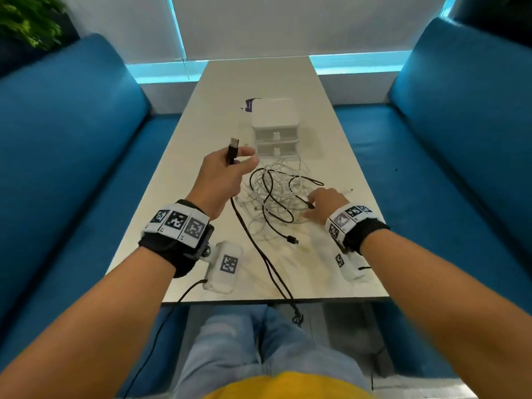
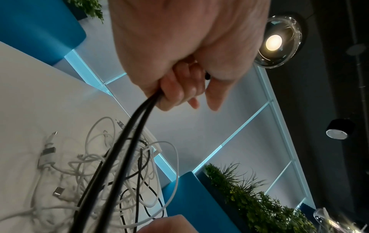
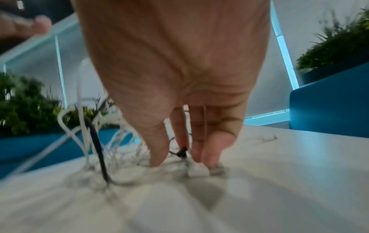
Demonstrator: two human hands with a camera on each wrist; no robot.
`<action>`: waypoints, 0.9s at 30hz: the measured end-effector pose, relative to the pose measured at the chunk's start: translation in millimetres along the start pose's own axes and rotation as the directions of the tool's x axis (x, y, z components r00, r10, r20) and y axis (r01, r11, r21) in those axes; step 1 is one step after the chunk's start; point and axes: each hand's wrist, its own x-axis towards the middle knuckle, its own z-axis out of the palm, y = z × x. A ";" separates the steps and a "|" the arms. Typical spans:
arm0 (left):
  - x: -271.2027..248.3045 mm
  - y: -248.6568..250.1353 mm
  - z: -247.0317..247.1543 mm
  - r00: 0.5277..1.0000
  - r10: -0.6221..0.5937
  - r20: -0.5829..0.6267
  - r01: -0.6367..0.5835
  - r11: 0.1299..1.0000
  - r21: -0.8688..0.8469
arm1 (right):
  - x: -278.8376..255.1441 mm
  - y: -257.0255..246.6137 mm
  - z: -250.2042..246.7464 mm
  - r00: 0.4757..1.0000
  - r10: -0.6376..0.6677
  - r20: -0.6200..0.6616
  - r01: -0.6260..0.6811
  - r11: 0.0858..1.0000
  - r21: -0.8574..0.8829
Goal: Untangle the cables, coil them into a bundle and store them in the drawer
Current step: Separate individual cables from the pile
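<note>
Our left hand (image 1: 223, 175) clamps the black cable (image 1: 253, 243) (plug up) above the desk (image 1: 331, 133) while our right hand (image 1: 324, 201), fingers extended, pins the tangle (image 1: 276, 191); pulling hard could tighten knots or drag everything off.

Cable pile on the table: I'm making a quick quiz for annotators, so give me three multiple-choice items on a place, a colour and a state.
1. Where does the drawer unit stand? A beyond the cable pile; B on the seat; C by the near edge.
2. What colour is the cable in the left hand? A white; B black; C blue.
3. How are the drawers? A both shut; B top open; C both open.

A: the unit stands past the tangle.
B: a black plug rises from the grip.
A: both fronts sit flush.
</note>
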 end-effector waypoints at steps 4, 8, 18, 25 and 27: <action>2.6 -0.7 0.0 1.000 0.003 0.005 -0.003 1.000 0.013 | 7.8 3.5 1.6 0.993 0.004 -0.119 -0.004 1.000 0.000; 5.7 1.5 7.1 0.999 -0.027 0.033 0.028 1.000 -0.014 | 5.6 3.4 4.6 0.999 0.002 -0.033 -0.003 1.000 -0.020; 1.1 7.1 5.7 0.989 0.032 0.141 -0.022 0.997 -0.074 | -53.8 -10.0 -86.0 0.938 -0.156 -0.308 0.315 0.752 0.579; -7.1 4.7 39.8 0.970 0.048 0.237 0.020 0.961 -0.276 | -80.8 -50.3 -104.2 0.900 -0.303 -0.312 0.425 0.457 0.782; -10.9 5.3 42.2 0.958 0.072 0.278 0.037 0.930 -0.367 | -83.9 -58.1 -98.4 0.914 -0.275 -0.299 0.380 0.321 0.868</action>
